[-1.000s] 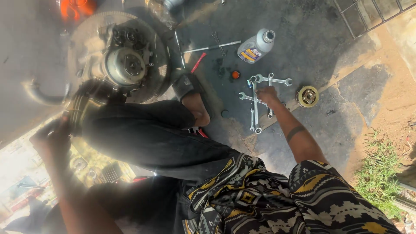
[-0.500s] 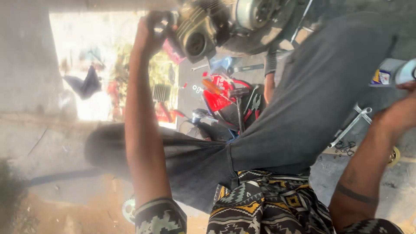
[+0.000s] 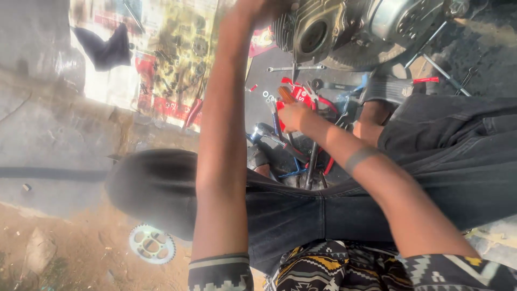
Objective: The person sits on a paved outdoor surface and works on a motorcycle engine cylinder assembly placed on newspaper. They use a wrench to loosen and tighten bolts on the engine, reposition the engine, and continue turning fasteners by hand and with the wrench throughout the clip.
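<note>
the biggest thing is the grey engine [image 3: 350,27] of a motorcycle at the top of the view, its round opening turned toward the camera. the person sits on the floor [image 3: 54,134] before it, in dark trousers and a patterned shirt. the left hand [image 3: 264,9] is stretched up to the left top edge of the engine and lies on it; the fingers go out of the picture, so i cannot tell if this grip is closed or open. the right hand [image 3: 293,116] is lower, between the knees, over a heap of tools [image 3: 301,156] on the dark ground. its grip is closed around a tool with an orange-brown handle [image 3: 285,94], which sticks out above the fist. red pliers [image 3: 312,97] lie just beside this hand. at the lower left, well apart, a small white chain sprocket [image 3: 152,243] lies on the sandy floor.
</note>
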